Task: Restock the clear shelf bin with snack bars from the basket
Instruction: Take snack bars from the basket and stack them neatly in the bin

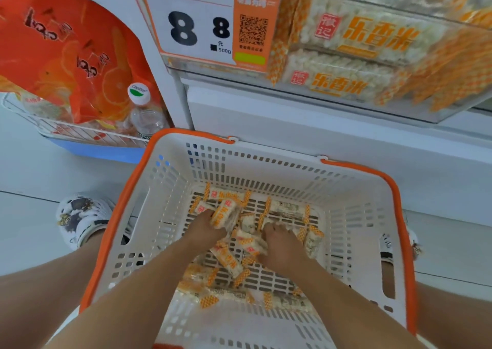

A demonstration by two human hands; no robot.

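Observation:
A white basket [354, 215] with an orange rim stands in front of me, with several orange-and-white wrapped snack bars [229, 262] scattered on its slotted floor. Both my hands are down inside it. My left hand [206, 227] is closed around a few snack bars at the pile's far left. My right hand [282, 245] is pressed down on the bars in the middle, fingers curled over them. The clear shelf bin [436, 115] sits above at the upper right, holding stacked bars of the same kind.
An orange price tag [213, 26] reading 8 8 hangs on the bin's left front. At the left, a wire basket [69, 131] holds an orange bag [69, 53] and a water bottle [143, 114]. My left shoe [80, 218] shows beside the basket.

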